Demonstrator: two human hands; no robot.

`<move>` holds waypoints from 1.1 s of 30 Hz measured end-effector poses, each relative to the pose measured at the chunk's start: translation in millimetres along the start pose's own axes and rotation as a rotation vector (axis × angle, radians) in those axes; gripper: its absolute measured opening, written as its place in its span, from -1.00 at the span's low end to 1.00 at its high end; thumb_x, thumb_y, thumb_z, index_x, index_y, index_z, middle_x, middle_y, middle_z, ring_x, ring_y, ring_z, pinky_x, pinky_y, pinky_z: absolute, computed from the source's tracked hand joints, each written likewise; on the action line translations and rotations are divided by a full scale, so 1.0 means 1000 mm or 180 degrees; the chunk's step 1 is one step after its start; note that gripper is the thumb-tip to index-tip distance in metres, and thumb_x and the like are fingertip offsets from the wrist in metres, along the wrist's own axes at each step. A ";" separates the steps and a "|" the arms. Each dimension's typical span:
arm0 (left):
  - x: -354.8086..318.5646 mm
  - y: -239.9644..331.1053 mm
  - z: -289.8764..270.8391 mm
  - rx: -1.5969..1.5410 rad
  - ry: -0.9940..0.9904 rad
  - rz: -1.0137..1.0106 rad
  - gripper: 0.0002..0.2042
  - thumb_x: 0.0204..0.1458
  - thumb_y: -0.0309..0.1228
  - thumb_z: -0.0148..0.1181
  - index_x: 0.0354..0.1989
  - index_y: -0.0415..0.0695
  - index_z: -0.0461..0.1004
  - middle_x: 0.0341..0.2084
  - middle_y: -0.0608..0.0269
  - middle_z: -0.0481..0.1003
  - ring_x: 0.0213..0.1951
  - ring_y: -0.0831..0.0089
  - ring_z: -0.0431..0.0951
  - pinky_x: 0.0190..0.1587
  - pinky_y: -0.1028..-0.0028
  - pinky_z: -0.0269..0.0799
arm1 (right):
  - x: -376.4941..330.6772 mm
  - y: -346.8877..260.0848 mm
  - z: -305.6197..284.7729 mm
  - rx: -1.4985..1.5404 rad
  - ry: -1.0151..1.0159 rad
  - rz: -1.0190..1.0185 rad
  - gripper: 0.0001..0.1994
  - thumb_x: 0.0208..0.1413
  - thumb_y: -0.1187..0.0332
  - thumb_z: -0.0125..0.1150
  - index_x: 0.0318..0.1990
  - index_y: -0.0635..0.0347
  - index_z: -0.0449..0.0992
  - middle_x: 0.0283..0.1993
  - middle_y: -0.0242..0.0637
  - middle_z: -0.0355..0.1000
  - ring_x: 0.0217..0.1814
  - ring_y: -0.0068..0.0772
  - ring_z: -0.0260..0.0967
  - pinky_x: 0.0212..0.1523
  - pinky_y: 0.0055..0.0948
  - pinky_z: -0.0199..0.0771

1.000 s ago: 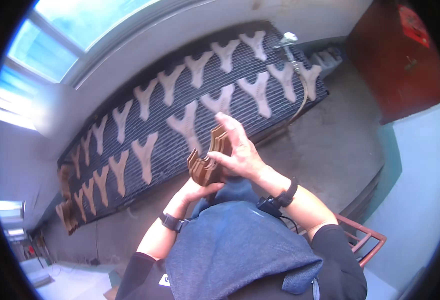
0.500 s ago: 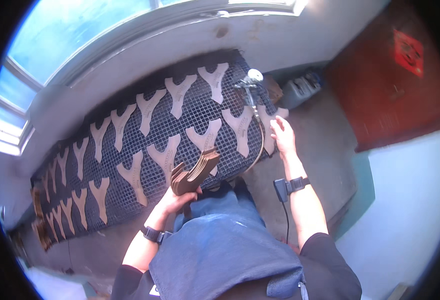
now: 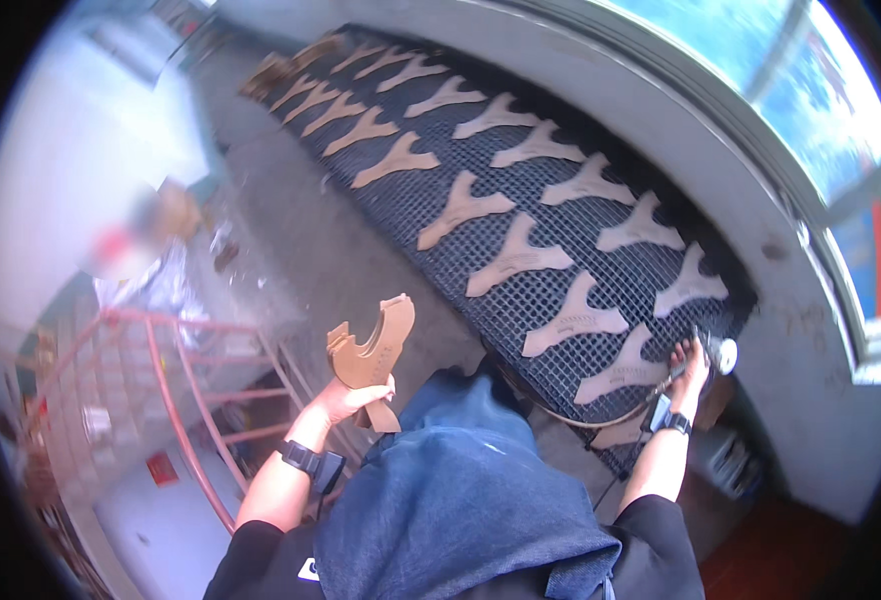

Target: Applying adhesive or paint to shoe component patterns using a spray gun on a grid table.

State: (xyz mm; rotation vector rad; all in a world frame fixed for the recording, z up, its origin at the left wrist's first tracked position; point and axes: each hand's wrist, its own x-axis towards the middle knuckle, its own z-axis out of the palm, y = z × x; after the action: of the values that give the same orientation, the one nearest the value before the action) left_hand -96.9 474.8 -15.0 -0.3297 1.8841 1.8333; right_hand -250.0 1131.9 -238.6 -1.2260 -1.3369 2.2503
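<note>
The left hand [image 3: 349, 400] is closed around the lower part of a stack of brown Y-shaped pieces [image 3: 379, 355], with the thumb pressed across it. The stack stands up above this hand, and its layers are a little apart from each other at the edges. The right hand [image 3: 692, 368] is at a spray gun [image 3: 725, 357], and its fingers are bent near the handle; whether the grip is fully closed, I cannot tell. From below the right hand a thin hose [image 3: 589, 424] runs in a curve toward the left.

Beyond both hands lies a long dark mesh surface [image 3: 586, 240], which carries pale Y-shaped pieces in two rows. The piece nearest to the right hand [image 3: 626, 372] lies flat just to the left of it. To the left of the left hand there is a pink metal railing [image 3: 176, 400]. Behind each hand, the wrist wears a black band [image 3: 301, 457].
</note>
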 end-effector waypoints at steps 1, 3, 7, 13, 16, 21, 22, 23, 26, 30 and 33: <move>-0.013 -0.006 0.000 -0.0060 0.0156 -0.0022 -0.82 0.16 -0.40 0.26 -0.12 -0.20 0.56 -0.24 0.24 0.59 -0.15 0.44 0.61 0.02 0.38 0.52 | 0.004 -0.004 0.000 -0.0120 -0.0268 0.0064 -0.74 0.22 0.15 0.38 -0.11 0.11 0.56 -0.28 -0.41 0.52 -0.37 -0.52 0.46 -0.43 -0.51 0.44; -0.033 -0.017 -0.003 -0.0218 0.0299 -0.0019 -0.80 0.18 -0.40 0.24 -0.09 -0.22 0.56 -0.21 0.22 0.60 -0.11 0.42 0.61 0.05 0.36 0.52 | 0.006 -0.011 0.003 -0.0511 -0.0201 0.0092 -0.72 0.24 0.06 0.35 -0.18 0.06 0.58 -0.39 -0.51 0.45 -0.45 -0.60 0.34 -0.51 -0.58 0.25; -0.048 -0.041 -0.006 -0.0318 0.0314 0.0358 -0.75 0.21 -0.41 0.20 0.01 -0.23 0.56 -0.10 0.19 0.62 0.00 0.38 0.61 0.13 0.32 0.51 | -0.009 -0.023 0.030 -0.0721 0.0055 0.0041 -0.66 0.32 -0.04 0.16 -0.41 -0.07 0.45 -0.59 -0.61 0.27 -0.62 -0.64 0.14 -0.64 -0.56 0.06; -0.020 -0.047 -0.036 -0.0126 0.0030 0.0675 -0.55 0.23 -0.41 0.22 0.28 -0.23 0.42 0.10 0.19 0.56 0.15 0.43 0.51 0.25 0.40 0.40 | -0.066 -0.031 0.105 -0.0385 -0.0130 0.0016 -0.64 0.34 -0.05 0.06 -0.47 -0.16 0.30 -0.57 -0.63 0.19 -0.62 -0.63 0.11 -0.64 -0.57 0.04; 0.012 -0.037 -0.055 0.0135 -0.0273 0.0681 -0.39 0.20 -0.34 0.29 0.41 -0.20 0.25 0.17 0.14 0.48 0.22 0.39 0.44 0.29 0.34 0.36 | -0.106 -0.018 0.156 -0.0107 -0.0548 0.0245 -0.66 0.32 -0.01 0.11 -0.47 -0.14 0.33 -0.59 -0.62 0.21 -0.62 -0.60 0.18 -0.65 -0.57 0.06; 0.078 -0.019 -0.107 0.0495 -0.1141 0.1296 -0.35 0.15 -0.32 0.29 0.42 -0.14 0.25 0.25 0.02 0.44 0.37 0.25 0.29 0.45 0.19 0.11 | -0.203 0.013 0.252 0.0329 -0.0988 0.1004 -0.66 0.28 0.05 0.12 -0.38 0.13 0.40 -0.51 -0.40 0.38 -0.50 -0.39 0.43 -0.60 -0.47 0.24; 0.089 -0.017 -0.122 0.0740 -0.1143 0.1527 -0.36 0.14 -0.28 0.28 0.41 -0.14 0.28 0.26 -0.02 0.44 0.41 0.20 0.26 0.51 0.12 -0.02 | -0.226 0.017 0.272 0.0380 -0.0833 0.1139 -0.64 0.29 0.04 0.11 -0.37 0.16 0.41 -0.50 -0.38 0.41 -0.48 -0.37 0.44 -0.59 -0.46 0.27; 0.099 -0.017 -0.139 0.0965 -0.1329 0.1618 -0.41 0.16 -0.20 0.23 0.36 -0.12 0.36 0.24 0.01 0.48 0.41 0.19 0.30 0.57 0.01 -0.32 | -0.247 0.020 0.291 0.0431 -0.0692 0.1199 -0.63 0.28 0.04 0.11 -0.35 0.20 0.43 -0.48 -0.31 0.44 -0.46 -0.33 0.46 -0.58 -0.44 0.28; 0.118 -0.029 -0.204 0.1713 -0.1868 0.1216 -0.33 0.16 -0.18 0.25 0.42 -0.14 0.25 0.34 0.02 0.37 0.46 0.16 0.19 0.58 0.03 -0.39 | -0.290 0.024 0.338 0.0277 -0.0808 0.1190 -0.61 0.26 0.02 0.12 -0.35 0.21 0.43 -0.48 -0.29 0.44 -0.46 -0.32 0.46 -0.58 -0.43 0.30; 0.111 -0.075 -0.323 0.1458 -0.1178 0.1111 -0.30 0.08 -0.23 0.33 0.39 -0.20 0.26 0.18 -0.02 0.49 0.32 0.21 0.38 0.47 0.17 0.11 | -0.299 0.010 0.373 -0.0249 -0.0857 0.0786 -0.57 0.27 -0.06 0.07 -0.38 0.15 0.45 -0.51 -0.30 0.43 -0.43 -0.27 0.49 -0.61 -0.45 0.30; 0.096 -0.113 -0.418 0.0779 -0.0683 0.0570 -0.44 -0.02 -0.30 0.36 0.20 -0.23 0.47 -0.02 -0.01 0.62 0.02 0.20 0.62 0.16 0.21 0.44 | -0.292 -0.014 0.388 -0.0541 -0.0431 0.0551 -0.57 0.30 -0.11 0.12 -0.26 0.12 0.48 -0.44 -0.37 0.45 -0.34 -0.22 0.56 -0.62 -0.41 0.37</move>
State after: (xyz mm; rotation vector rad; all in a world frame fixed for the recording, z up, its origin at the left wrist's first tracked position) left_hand -195.6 70.7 -169.3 0.1185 2.0080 1.6460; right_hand -369.9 736.2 15.8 -1.3108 -1.5548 2.4185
